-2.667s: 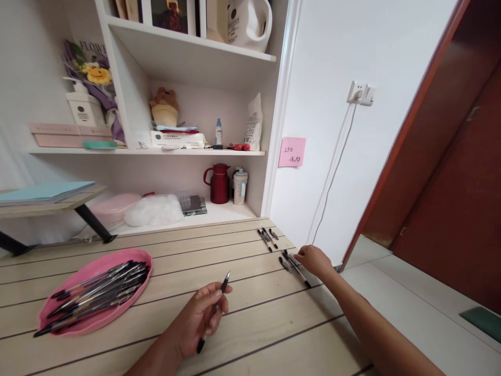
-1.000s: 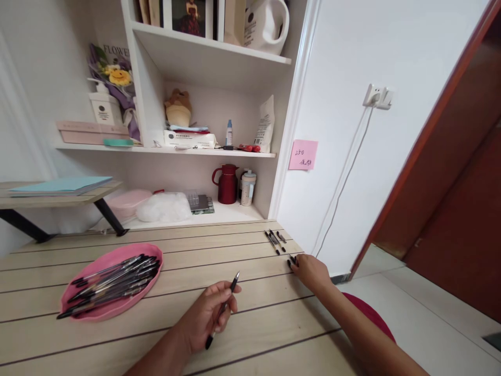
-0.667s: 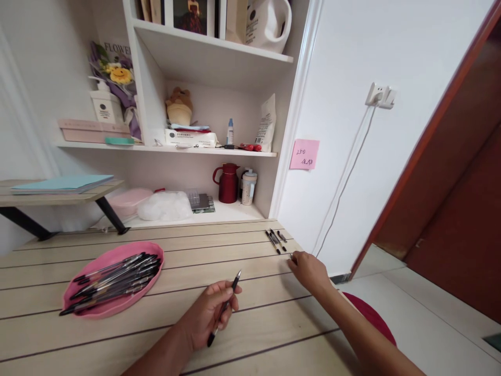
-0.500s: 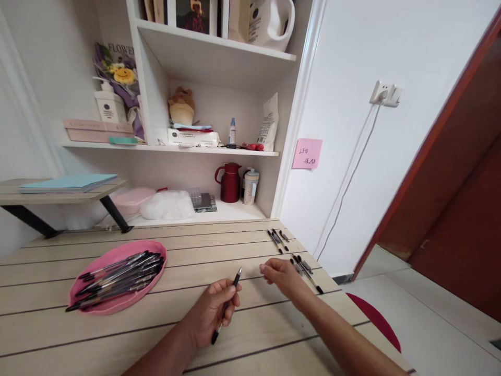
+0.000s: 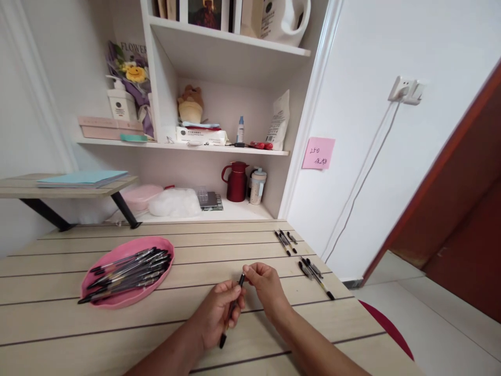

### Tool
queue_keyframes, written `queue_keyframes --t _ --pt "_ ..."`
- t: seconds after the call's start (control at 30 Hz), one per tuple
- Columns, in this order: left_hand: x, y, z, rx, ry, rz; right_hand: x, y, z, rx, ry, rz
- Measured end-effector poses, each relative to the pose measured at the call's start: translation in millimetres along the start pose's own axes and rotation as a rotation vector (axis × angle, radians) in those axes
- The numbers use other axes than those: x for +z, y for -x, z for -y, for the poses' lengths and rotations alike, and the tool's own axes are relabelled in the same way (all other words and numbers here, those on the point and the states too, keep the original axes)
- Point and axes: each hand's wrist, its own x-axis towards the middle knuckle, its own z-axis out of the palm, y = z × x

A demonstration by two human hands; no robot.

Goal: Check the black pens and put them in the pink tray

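Observation:
A black-and-clear pen [image 5: 223, 339] sits slanted in my left hand [image 5: 217, 310], whose fingers are wrapped around its barrel above the table. My right hand [image 5: 268, 290] pinches the pen's upper, pointed end between thumb and index finger. The fingertips cover the very tip, so I cannot tell whether a small part is held there. To the left, a pink oval tray [image 5: 117, 303] holds many similar pens [image 5: 131, 274]. Loose pens and short dark pen parts lie at the table's right side, in a far group [image 5: 285, 242] and a nearer group [image 5: 317, 275].
The slatted wooden table [image 5: 156, 334] meets a white shelf unit with a red jug [image 5: 237, 181], a speckled cup [image 5: 257, 187] and a cotton-like bundle [image 5: 175, 202]. A small raised stand [image 5: 23, 192] carries blue paper [image 5: 84, 178]. Part of a red round seat [image 5: 385, 326] shows right.
My right hand has moved left, from beside the loose pens' group to the pen's tip, and now pinches it. My left hand still holds the pen. The camera view has shifted slightly.

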Motion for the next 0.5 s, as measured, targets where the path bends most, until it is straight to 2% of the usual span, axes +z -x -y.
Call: queue_keyframes --t 0.1,0.27,0.43,0.5 --pt "-0.2 -1.5 1.3 0.02 -0.001 -0.015 1.2 0.3 -1.8 -0.006 -0.012 0.003" --pt "1.5 -1.7 3.9 0.043 -0.002 -0.037 0.0 2.1 -5.7 0.022 -0.064 0.082" --pt "2.1 -0.7 2.6 0.006 0.0 -0.017 -4.9 5.5 -3.9 0.023 -0.123 0.101" --pt "2.5 -0.1 1.6 -0.004 0.007 -0.013 -5.0 7.3 -1.8 0.054 -0.171 0.156"
